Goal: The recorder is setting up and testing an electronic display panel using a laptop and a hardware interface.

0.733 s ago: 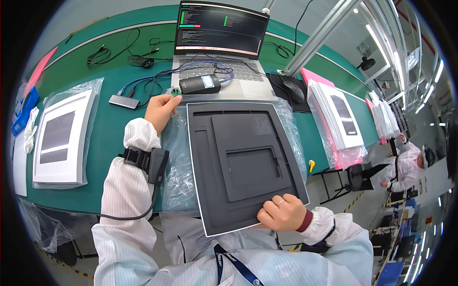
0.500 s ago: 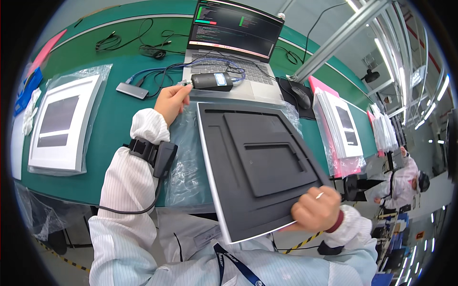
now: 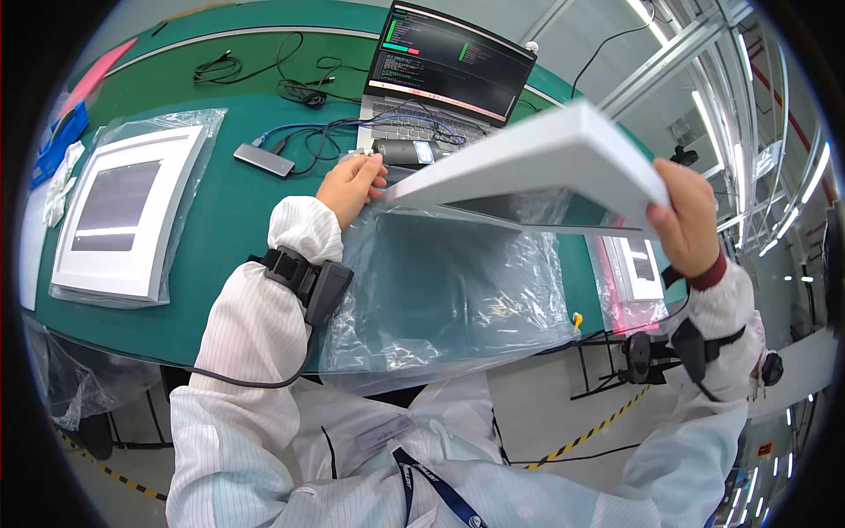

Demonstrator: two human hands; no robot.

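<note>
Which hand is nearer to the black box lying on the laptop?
Left. The left hand is at the left end of the black box; the right hand is well to its right, gripping the white panel.

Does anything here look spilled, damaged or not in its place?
Nothing looks clearly spilled or damaged. The white panel tilts, but the right hand holds it. One oddity: a small yellow object near the front edge of the green table, beside the plastic bag, matching nothing around it.
</note>
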